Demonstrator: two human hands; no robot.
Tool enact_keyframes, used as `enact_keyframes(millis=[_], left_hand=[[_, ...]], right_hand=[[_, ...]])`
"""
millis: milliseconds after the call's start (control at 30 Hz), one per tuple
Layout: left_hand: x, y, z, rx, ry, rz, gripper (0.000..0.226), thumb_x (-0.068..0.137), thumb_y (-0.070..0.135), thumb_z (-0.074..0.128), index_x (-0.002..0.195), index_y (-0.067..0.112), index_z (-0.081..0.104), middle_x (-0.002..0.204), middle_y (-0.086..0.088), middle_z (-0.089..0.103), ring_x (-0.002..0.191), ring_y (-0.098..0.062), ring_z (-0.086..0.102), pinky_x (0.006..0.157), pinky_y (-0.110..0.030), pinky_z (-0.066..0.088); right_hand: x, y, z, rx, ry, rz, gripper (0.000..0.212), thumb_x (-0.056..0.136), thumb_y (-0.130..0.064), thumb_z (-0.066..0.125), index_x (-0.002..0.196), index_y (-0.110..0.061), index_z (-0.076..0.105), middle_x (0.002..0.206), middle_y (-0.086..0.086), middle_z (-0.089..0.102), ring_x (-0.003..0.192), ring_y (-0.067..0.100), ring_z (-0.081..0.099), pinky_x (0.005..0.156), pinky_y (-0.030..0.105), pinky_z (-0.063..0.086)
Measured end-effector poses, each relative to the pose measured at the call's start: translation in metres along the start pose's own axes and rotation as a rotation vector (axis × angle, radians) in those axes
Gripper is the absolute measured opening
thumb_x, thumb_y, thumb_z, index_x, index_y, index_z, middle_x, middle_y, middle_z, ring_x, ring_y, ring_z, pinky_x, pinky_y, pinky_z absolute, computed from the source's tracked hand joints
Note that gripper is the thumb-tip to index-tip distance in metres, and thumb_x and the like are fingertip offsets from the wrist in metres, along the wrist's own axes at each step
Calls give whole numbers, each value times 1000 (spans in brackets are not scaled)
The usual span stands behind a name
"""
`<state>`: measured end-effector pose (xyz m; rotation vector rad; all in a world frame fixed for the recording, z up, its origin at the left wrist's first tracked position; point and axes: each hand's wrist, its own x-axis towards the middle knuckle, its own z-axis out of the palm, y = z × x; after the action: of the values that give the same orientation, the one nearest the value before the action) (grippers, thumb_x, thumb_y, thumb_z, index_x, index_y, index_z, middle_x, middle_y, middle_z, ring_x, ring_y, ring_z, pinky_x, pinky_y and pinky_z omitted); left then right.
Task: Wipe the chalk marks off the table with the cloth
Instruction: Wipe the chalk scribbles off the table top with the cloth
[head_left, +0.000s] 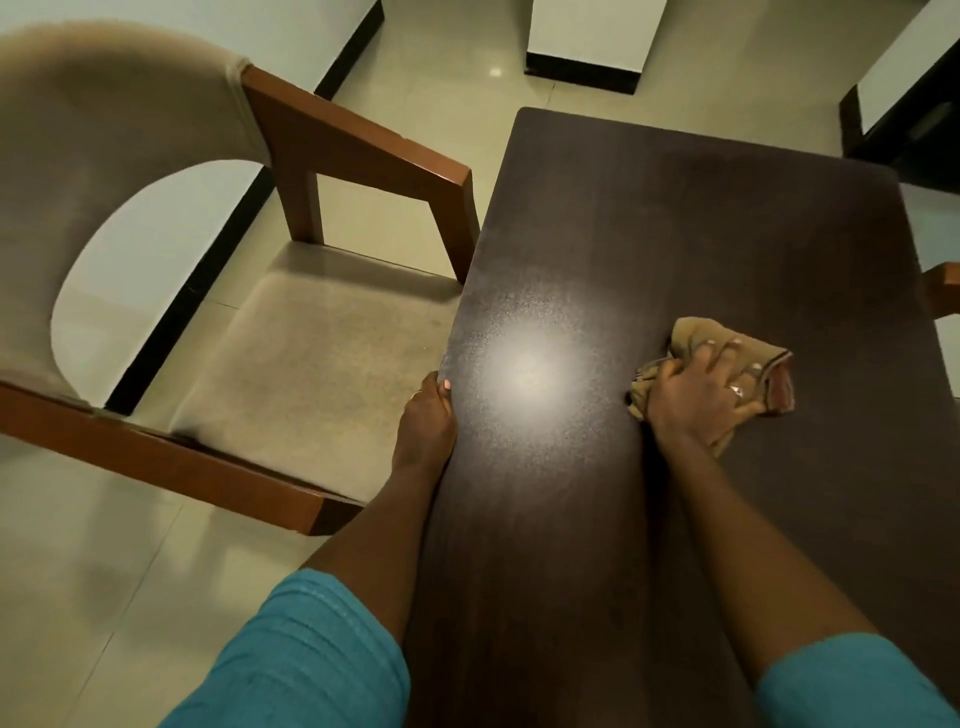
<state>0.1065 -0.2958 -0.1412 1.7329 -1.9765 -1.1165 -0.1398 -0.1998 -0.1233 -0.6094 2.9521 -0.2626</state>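
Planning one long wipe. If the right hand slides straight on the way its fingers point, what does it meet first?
Nothing but bare table past the cloth that the right hand presses; the way looks free to the far edge, though depth there is hard to judge.

Crumpled tan cloth lies toward the right of the dark table.

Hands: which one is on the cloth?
The right hand, fingers spread over the tan cloth. The left hand just holds the left edge of the table.
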Motion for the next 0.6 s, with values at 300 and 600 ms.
enact_keyframes(millis=[300,600], left_hand=[[2,0,-1,26,-14,-3,34,99,28,28,117,8,49,107,-22,62,95,-38,59,78,-41,48],[-1,1,-2,2,-14,1,35,100,30,26,116,8,49,105,-22,62,93,-38,59,76,-38,47]], right_hand=[[-97,-98,35,-27,-118,-748,47,84,-42,45,124,-20,58,138,8,53,126,37,48,99,61,33],[-65,-43,21,-95,-137,-712,58,85,-45,30,133,-21,54,145,6,45,134,34,40,103,57,33]])
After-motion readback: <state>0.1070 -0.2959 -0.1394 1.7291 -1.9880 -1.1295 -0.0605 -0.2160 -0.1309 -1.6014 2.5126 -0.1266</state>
